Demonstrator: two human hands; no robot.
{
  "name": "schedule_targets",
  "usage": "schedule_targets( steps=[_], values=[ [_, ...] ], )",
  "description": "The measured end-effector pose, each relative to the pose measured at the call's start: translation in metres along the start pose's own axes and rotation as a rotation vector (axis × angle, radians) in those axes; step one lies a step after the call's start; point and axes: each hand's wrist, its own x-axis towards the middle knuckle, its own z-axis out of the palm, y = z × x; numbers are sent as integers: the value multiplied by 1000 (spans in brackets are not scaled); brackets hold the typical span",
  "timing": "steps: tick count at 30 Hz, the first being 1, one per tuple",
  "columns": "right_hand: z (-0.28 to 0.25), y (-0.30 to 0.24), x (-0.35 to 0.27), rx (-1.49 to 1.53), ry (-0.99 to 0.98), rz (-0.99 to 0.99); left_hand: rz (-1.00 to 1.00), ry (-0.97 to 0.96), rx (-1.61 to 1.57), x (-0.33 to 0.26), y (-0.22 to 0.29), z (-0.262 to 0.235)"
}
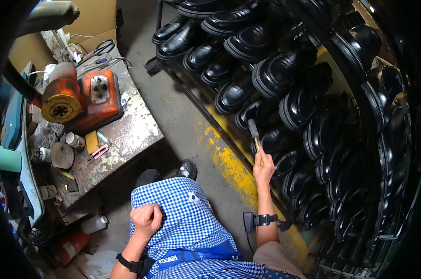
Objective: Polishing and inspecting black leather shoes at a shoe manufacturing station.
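Observation:
My right hand (264, 168) is closed around the thin handle of a brush (253, 129) with a grey head. The brush's tip reaches the upper of a glossy black shoe (246, 115) near the rack's front edge. Around it, rows of similar black shoes (275, 74) stand on the rack, toes toward me. My left hand (146, 220) is curled into a fist above my blue checked apron (182, 218), apart from the shoes, and nothing sticks out of it.
At the left, a worn workbench (141, 125) carries an orange machine (96, 100), a pink-handled cutter (99, 152), a white cup (75, 140) and scissors (103, 47). The rack's dark metal rail (196, 104) runs diagonally past yellow floor paint (231, 172). A white bottle (94, 224) lies below the bench.

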Motion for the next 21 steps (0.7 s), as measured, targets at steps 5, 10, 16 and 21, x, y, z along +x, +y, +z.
schedule_targets(
  steps=[5,10,16,21],
  values=[
    [3,1,46,-98,18,28,23,4,-63,0,3,3],
    [4,-12,0,-21,-10,-59,3,1,-11,0,0,1],
    [7,-7,39,-94,14,-80,21,13,-61,2,1,4],
    [0,10,37,99,27,103,-7,17,-16,1,2,2]
  ],
)
